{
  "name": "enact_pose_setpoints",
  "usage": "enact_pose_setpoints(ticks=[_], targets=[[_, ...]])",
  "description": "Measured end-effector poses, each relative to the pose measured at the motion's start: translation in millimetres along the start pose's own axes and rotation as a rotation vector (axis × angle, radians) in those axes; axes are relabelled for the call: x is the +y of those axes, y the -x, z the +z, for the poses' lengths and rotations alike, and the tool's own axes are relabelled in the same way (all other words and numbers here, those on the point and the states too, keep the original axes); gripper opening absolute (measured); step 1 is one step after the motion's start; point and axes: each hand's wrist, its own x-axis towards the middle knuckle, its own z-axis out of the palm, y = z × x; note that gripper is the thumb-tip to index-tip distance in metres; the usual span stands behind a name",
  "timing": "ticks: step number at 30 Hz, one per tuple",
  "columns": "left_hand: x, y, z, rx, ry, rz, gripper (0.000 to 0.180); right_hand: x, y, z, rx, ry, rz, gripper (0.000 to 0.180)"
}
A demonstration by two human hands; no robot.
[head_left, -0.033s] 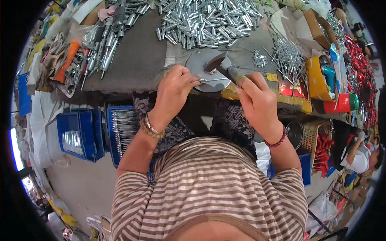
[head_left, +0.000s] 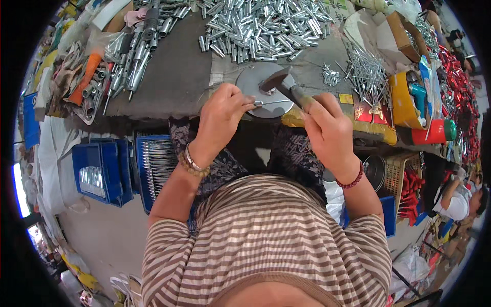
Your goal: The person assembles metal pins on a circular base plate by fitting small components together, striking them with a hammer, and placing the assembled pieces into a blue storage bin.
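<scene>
- At the near edge of the grey-covered workbench (head_left: 176,82), the left hand (head_left: 222,110) was closed to a narrow pinch, thumb and fingertips together on the left end of a thin metal rod (head_left: 277,101).
- Just right of it, the right hand (head_left: 327,120) was curled around the handle of a hammer (head_left: 295,93); the gap between its fingers and palm was filled by that handle.
- Over the near part of a round grey disc (head_left: 245,82), the rod lay with its long axis running left to right, nearly level, its free end pointing right and very slightly far.
- Beside the pinching fingertips, the rod's left end showed a thicker silvery section; how much of it the fingers covered could not be told.
- Above the disc, the hammer's handle slanted from near right to far left, and its dark head lay crosswise, one end toward the near left, the other toward the far right. Whether the head touched the disc could not be told.
- Beyond the disc, on the far side, spread a heap of short metal tubes (head_left: 261,30).
- Right of the disc lay small metal pins (head_left: 330,75), with a bundle of thin rods (head_left: 371,71) farther right.
</scene>
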Motion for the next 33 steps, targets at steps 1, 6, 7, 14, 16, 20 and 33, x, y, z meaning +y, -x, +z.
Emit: enact_pose_setpoints(ticks=[1, 6, 7, 14, 16, 20, 33], targets=[[-1, 0, 0, -0.004, 0.014, 0.013, 0.019, -2, 3, 0, 0.02, -0.01, 0.006, 0.018], [-2, 2, 1, -0.02, 0.044, -0.003, 0.021, -1, 15, 9, 0.018, 0.015, -0.024, 0.024], [-2, 2, 1, -0.013, 0.029, -0.001, 0.021, -1, 16, 10, -0.025, 0.056, -0.007, 0.024], [0, 1, 2, 0.004, -0.006, 0.004, 0.019, -7, 11, 5, 0.071, 0.101, -0.064, 0.03], [0, 1, 1, 0.003, 0.001, -0.001, 0.019, -6, 12, 7, -0.003, 0.133, -0.053, 0.03], [1, 0, 1, -0.007, 0.012, -0.023, 0.016, -11, 8, 1, -0.075, 0.214, -0.045, 0.028], [2, -1, 0, 0.005, 0.037, -0.006, 0.014, -12, 9, 2, -0.126, 0.187, 0.015, 0.03]])
